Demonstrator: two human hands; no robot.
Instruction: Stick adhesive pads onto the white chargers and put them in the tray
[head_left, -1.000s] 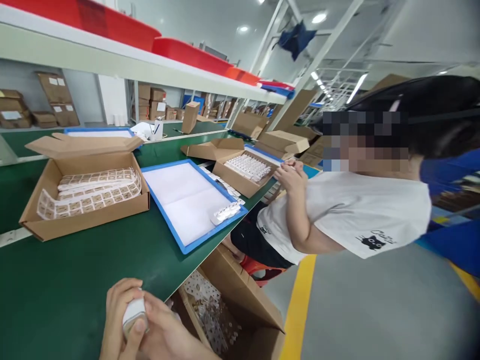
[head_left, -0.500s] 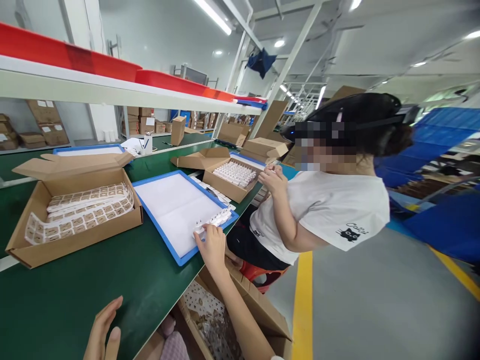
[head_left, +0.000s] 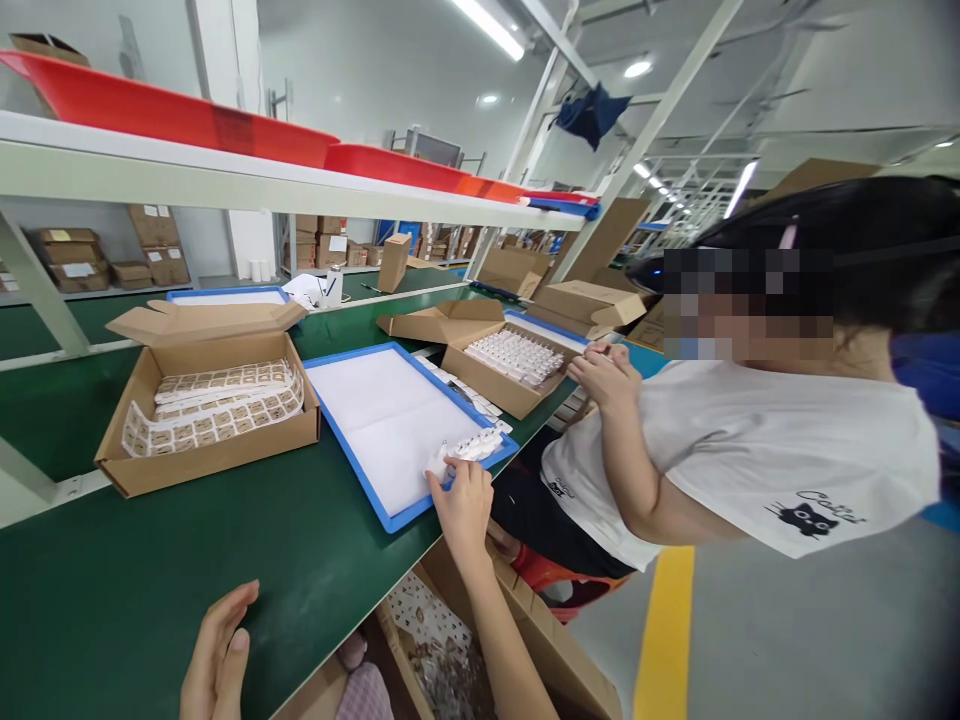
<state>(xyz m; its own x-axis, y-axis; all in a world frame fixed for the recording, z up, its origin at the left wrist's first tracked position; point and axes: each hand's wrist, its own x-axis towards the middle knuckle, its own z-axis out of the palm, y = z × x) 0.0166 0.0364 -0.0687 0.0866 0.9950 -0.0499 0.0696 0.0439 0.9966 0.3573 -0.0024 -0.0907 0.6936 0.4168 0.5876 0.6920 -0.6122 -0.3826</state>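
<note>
My right hand [head_left: 465,510] is at the near right corner of a blue-framed tray [head_left: 345,440] with a white lining. Its thumb and fingertips are closed on a small white piece [head_left: 438,460], partly hidden by the fingers. Beside it, a row of similar small white pieces [head_left: 480,442] lies along the tray's right edge. Low over the green table [head_left: 315,570], my left hand [head_left: 216,655] has its fingers and thumb apart and holds nothing.
An open carton [head_left: 225,465] with sticker sheets [head_left: 225,420] stands left of the tray. Beyond it, another carton [head_left: 476,372] holds rows of white pieces. A co-worker [head_left: 720,450] sits at right, hands together. Below the table edge is a box [head_left: 525,620] with plastic bags.
The view has swung left, so the table and co-worker sit further right in the picture. My right hand stays at the white pieces; my left hand remains open.
</note>
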